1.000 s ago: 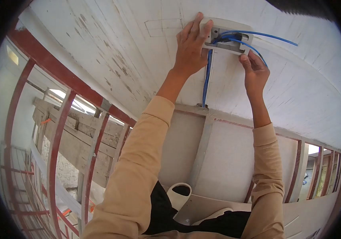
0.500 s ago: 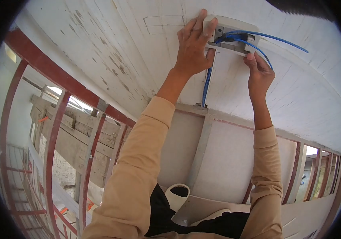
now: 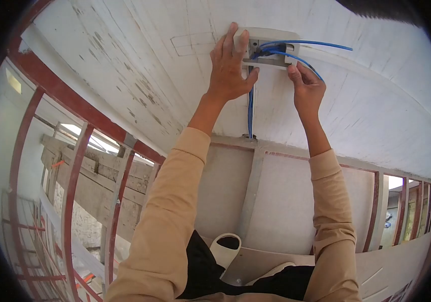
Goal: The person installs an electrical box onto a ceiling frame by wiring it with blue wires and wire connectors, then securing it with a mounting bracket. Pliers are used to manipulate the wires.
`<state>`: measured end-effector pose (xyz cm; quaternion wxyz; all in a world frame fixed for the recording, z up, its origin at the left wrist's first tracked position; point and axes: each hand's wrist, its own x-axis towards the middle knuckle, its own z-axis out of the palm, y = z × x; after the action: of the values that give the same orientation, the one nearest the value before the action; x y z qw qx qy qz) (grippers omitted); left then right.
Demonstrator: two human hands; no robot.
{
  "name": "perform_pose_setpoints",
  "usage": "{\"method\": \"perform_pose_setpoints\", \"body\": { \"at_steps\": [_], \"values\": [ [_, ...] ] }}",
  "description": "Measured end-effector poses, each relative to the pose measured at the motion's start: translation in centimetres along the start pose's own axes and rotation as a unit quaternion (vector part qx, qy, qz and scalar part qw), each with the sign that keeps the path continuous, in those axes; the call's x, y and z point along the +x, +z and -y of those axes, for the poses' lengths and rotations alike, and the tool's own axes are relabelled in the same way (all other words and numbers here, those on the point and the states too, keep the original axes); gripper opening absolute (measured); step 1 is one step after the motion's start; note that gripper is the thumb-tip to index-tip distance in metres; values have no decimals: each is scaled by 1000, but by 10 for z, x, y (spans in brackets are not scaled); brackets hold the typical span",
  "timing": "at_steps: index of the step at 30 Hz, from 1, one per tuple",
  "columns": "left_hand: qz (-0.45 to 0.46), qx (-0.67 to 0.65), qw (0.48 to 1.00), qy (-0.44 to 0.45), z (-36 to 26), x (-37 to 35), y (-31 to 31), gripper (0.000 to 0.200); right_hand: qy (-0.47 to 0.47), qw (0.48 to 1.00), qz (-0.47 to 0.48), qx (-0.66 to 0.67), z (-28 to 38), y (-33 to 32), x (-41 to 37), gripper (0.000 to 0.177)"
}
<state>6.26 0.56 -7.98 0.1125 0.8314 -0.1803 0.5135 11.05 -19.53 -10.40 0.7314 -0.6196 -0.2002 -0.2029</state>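
Overhead, on the white-painted ceiling (image 3: 140,60), a small white junction box (image 3: 270,39) sits mounted with its front open, and both raised arms in tan sleeves (image 3: 175,211) reach up to it. The left hand (image 3: 227,70) lies spread against the surface: its fingers are stretched out over the box's left edge and the ceiling beside it, while the thumb hooks under the box's lower rim. It presses rather than grasps. The right hand (image 3: 306,89) is at the box's lower right corner with its fingertips (image 3: 294,69) bunched together and touching that corner; whether they pinch a wire or only the rim I cannot tell.

Blue wires (image 3: 316,44) come out of the box's opening. One runs off to the right along the ceiling, another curves down past the right hand's fingers, and a further blue strand (image 3: 250,108) runs from under the box, between the two wrists, to the joint where the ceiling meets the panel wall (image 3: 286,201). A pencilled rectangle (image 3: 191,43) is marked on the ceiling just left of the left hand. Red metal bars (image 3: 72,181) and weathered wooden planks (image 3: 97,173) show at the left.
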Motion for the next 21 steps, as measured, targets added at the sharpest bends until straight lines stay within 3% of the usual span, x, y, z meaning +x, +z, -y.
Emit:
{"method": "perform_pose_setpoints", "body": {
  "at_steps": [4,9,13,16,19,20,21],
  "values": [
    [-8,-26,1000,4,-4,5,-2,98,5,1000,7,-7,0,-1,1,37],
    [-23,-28,999,36,7,9,-10,83,8,999,2,-45,0,-3,3,38],
    [-14,-22,999,33,11,16,-23,68,-75,990,3,-118,2,-7,3,35],
    [-23,-49,997,51,9,25,-25,69,-127,978,-6,-164,1,-10,4,36],
    [-5,-95,995,8,5,20,-21,70,-60,982,49,-171,-11,-13,13,40],
    [2,-80,997,0,3,20,-19,70,-14,991,11,-134,-19,4,11,49],
    [12,-62,998,-7,0,18,-21,71,32,987,-55,-149,-1,11,-2,35]
  ]
}}
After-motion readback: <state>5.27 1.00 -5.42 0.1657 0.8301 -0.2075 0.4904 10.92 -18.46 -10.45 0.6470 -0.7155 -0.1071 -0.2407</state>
